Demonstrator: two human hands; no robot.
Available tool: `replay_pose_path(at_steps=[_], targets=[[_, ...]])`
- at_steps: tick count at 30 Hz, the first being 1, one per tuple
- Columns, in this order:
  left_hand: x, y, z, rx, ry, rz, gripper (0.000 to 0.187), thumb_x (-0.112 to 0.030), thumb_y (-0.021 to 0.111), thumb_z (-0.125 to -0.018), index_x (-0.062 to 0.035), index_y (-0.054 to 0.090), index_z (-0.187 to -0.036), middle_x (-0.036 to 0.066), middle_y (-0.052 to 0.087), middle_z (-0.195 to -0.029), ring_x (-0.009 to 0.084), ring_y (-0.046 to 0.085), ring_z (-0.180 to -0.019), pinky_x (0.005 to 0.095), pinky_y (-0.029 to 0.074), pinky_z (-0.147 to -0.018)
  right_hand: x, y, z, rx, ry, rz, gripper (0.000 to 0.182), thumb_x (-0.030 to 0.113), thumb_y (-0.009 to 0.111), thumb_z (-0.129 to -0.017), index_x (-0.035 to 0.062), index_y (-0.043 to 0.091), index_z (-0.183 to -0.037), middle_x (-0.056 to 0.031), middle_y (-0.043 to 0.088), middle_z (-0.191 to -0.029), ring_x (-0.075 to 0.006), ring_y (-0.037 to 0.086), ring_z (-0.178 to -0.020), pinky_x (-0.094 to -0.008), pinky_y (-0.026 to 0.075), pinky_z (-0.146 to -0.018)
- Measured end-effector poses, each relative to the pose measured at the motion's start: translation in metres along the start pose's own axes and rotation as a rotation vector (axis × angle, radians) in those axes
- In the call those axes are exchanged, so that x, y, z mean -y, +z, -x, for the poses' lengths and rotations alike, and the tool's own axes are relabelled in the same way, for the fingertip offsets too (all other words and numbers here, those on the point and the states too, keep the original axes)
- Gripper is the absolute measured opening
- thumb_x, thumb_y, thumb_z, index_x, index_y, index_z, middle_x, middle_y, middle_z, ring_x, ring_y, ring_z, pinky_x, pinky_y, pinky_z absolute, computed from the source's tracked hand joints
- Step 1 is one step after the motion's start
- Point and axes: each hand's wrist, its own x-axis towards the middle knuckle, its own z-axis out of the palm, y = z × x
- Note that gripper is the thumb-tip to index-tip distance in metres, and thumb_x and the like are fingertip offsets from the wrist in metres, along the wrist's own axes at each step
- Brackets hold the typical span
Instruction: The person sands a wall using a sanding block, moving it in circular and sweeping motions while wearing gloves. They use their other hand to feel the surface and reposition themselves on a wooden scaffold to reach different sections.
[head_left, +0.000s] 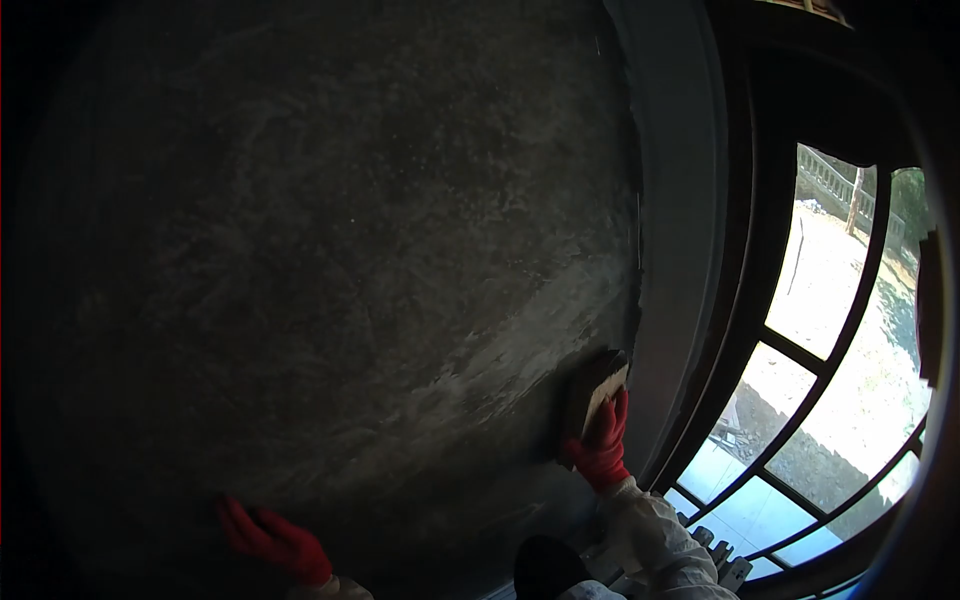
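Observation:
A dark, mottled grey wall [350, 220] fills most of the head view, with a lighter smeared patch at its lower right. My right hand [602, 445], in a red glove, grips a block-like tool with a pale wooden back [603, 388] against the wall near its right edge. Lower left, my left hand [275, 543], also red-gloved, is beside the wall with its fingers apart and nothing in it. Whether it touches the surface cannot be made out.
A pale vertical strip [680, 200] borders the wall on the right. Beyond it stands a dark-framed window [822, 368] with bright ground outside. Several grey objects [735, 572] lie at the lower right, and a dark rounded shape [545, 568] is at the bottom.

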Motion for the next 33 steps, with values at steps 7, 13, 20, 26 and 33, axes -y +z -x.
replay_pose_path(at_steps=[7, 13, 20, 26, 33], targets=[[0.004, 0.008, 0.003, -0.068, 0.055, 0.029, 0.038, -0.011, 0.044, -0.098, 0.0024, 0.05, -0.133, 0.021, 0.047, -0.137, 0.0355, 0.047, -0.122, 0.0444, 0.038, -0.101, 0.081, -0.035, -0.285, -0.211, -0.13, -0.079, 0.098, 0.026, 0.084, -0.062, 0.0095, 0.034, -0.145, -0.0205, 0.031, -0.149, -0.0413, 0.043, -0.122, -0.0498, 0.04, -0.099], [0.0, 0.008, 0.002, -0.064, 0.021, 0.047, 0.038, -0.011, 0.045, -0.097, 0.0019, 0.051, -0.133, 0.02, 0.048, -0.137, 0.0347, 0.048, -0.12, 0.0443, 0.038, -0.1, 0.09, -0.034, -0.233, -0.156, -0.117, 0.025, 0.096, 0.041, 0.079, -0.067, 0.0077, 0.034, -0.144, -0.0238, 0.033, -0.146, -0.0432, 0.044, -0.119, -0.0515, 0.04, -0.098], [-0.002, 0.008, 0.001, -0.055, -0.009, 0.042, 0.039, -0.014, 0.046, -0.097, 0.0007, 0.051, -0.133, 0.019, 0.048, -0.137, 0.0343, 0.047, -0.121, 0.0438, 0.036, -0.101, 0.026, -0.003, 0.054, 0.144, -0.147, -0.034, 0.112, 0.049, 0.086, -0.054, 0.0102, 0.028, -0.141, -0.0293, 0.033, -0.139, -0.0502, 0.043, -0.117, -0.0592, 0.041, -0.093], [0.001, 0.009, 0.004, 0.007, -0.035, 0.016, 0.04, -0.013, 0.047, -0.096, 0.0002, 0.051, -0.133, 0.019, 0.046, -0.138, 0.0335, 0.045, -0.122, 0.0431, 0.036, -0.101, 0.096, -0.02, -0.153, -0.088, -0.204, -0.088, 0.097, 0.043, 0.085, -0.059, 0.0086, 0.04, -0.138, -0.0261, 0.037, -0.141, -0.0452, 0.045, -0.118, -0.0532, 0.041, -0.095], [0.002, 0.008, 0.002, -0.029, 0.0, 0.03, 0.04, -0.014, 0.045, -0.097, -0.0009, 0.051, -0.134, 0.02, 0.047, -0.138, 0.036, 0.047, -0.121, 0.0444, 0.037, -0.101, 0.135, -0.028, -0.256, -0.17, -0.237, -0.104, 0.099, 0.032, 0.086, -0.057, 0.0088, 0.04, -0.141, -0.023, 0.036, -0.145, -0.0428, 0.044, -0.119, -0.0497, 0.042, -0.097]])
